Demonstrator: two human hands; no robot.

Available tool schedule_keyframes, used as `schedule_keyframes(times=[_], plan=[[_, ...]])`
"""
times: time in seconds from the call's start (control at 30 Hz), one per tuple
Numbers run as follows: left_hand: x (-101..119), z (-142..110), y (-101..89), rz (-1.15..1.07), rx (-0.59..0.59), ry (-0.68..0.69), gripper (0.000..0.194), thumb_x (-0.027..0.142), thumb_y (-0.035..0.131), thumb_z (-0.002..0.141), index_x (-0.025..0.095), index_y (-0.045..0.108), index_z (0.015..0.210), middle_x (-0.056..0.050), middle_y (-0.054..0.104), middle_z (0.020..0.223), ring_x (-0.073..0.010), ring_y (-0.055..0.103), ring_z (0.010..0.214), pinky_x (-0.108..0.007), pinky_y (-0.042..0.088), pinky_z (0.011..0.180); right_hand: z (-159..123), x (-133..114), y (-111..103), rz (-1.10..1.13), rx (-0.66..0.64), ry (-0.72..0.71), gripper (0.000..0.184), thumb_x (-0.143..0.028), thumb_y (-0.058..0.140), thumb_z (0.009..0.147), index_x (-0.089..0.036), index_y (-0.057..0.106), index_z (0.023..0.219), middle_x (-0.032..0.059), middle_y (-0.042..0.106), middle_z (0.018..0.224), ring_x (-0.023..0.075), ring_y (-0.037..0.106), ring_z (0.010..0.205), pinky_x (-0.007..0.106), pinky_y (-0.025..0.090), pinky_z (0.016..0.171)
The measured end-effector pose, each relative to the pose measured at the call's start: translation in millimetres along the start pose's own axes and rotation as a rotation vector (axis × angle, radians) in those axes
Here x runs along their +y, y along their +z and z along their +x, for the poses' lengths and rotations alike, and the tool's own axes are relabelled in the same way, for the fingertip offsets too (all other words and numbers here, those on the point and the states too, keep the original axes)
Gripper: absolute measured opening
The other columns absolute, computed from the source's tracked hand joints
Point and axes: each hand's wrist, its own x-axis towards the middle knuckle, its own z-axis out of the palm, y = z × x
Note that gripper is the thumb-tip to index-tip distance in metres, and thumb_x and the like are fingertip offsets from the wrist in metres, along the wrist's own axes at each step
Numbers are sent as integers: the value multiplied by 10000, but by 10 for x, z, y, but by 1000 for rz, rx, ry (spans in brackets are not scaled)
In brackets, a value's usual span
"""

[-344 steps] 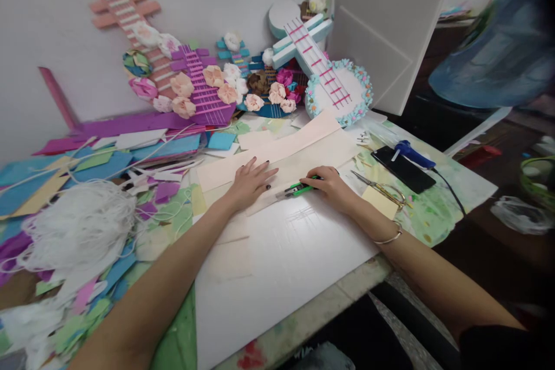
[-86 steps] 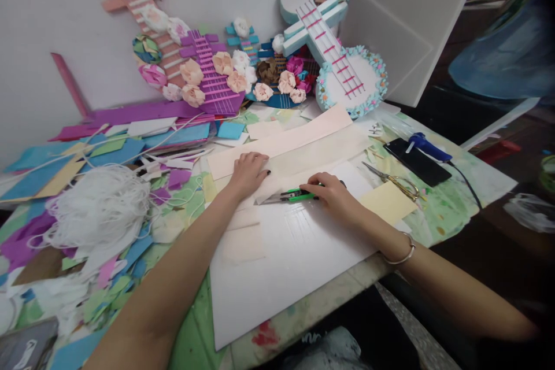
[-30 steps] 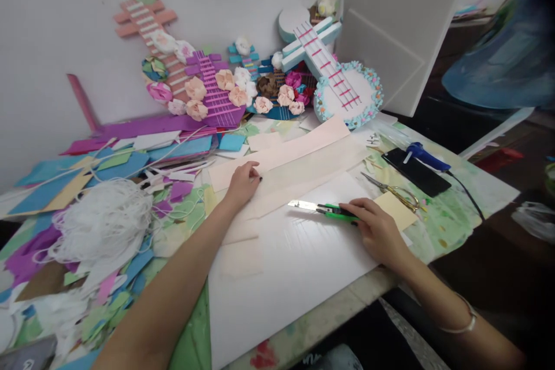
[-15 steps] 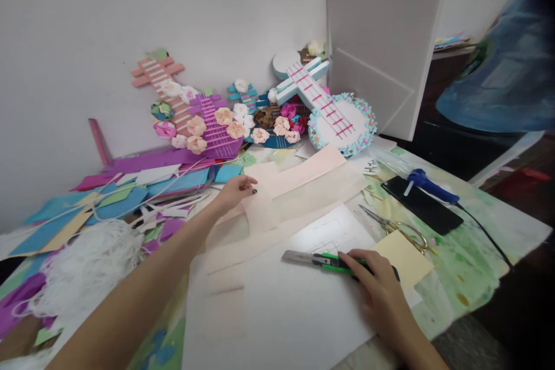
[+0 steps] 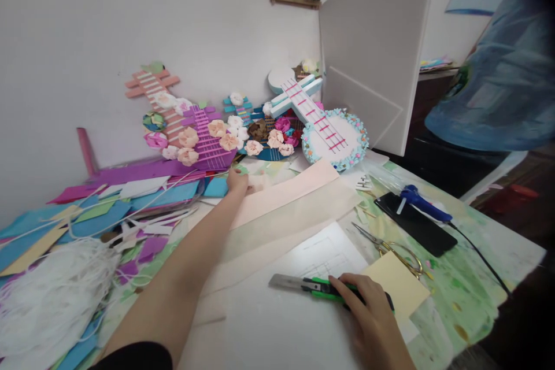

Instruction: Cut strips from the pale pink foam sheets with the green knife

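Note:
My right hand [image 5: 368,306] is closed around a green and black utility knife [image 5: 323,288], its long blade out and pointing left above a white board [image 5: 269,324]. My left hand [image 5: 237,181] is stretched to the back of the table, beside a small pale piece of paper [image 5: 259,181]. Its fingers are mostly hidden, so I cannot tell whether it grips anything. Between the hands lies a long pale pink paper strip [image 5: 290,189], with a wider translucent pale sheet [image 5: 303,214] in front of it. Faint cut lines mark the white board.
Gold-handled scissors [image 5: 390,247], a yellow paper [image 5: 399,283], a black phone [image 5: 416,225] and a blue glue gun [image 5: 422,203] lie at right. White cord [image 5: 56,300] and coloured scraps cover the left. Decorated craft instruments [image 5: 333,136] lean against the wall.
My left hand has left the pale sheets and reached away to the back. My right hand has drawn the knife back from the paper toward me. The view has tilted up.

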Motion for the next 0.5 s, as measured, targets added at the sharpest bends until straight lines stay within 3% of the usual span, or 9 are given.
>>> schedule_keyframes(times=[0.3, 0.5], plan=[[-113, -95, -214, 216, 139, 113, 351, 341, 591, 914, 173, 549, 1219, -92, 576, 1216, -226, 600, 1042, -425, 527, 864, -7, -4, 2, -30, 25, -14, 665, 48, 416, 734, -233, 530, 1326, 129, 599, 1109, 259, 577, 996, 402, 497, 787], [-42, -457, -620, 353, 128, 320, 349, 337, 586, 914, 160, 546, 1212, -97, 558, 1233, -234, 581, 1061, -449, 510, 885, 86, -98, -21, -79, 59, 3, 343, -142, 512, 870, -167, 590, 1204, 127, 612, 1022, 251, 565, 899, 386, 476, 732]])
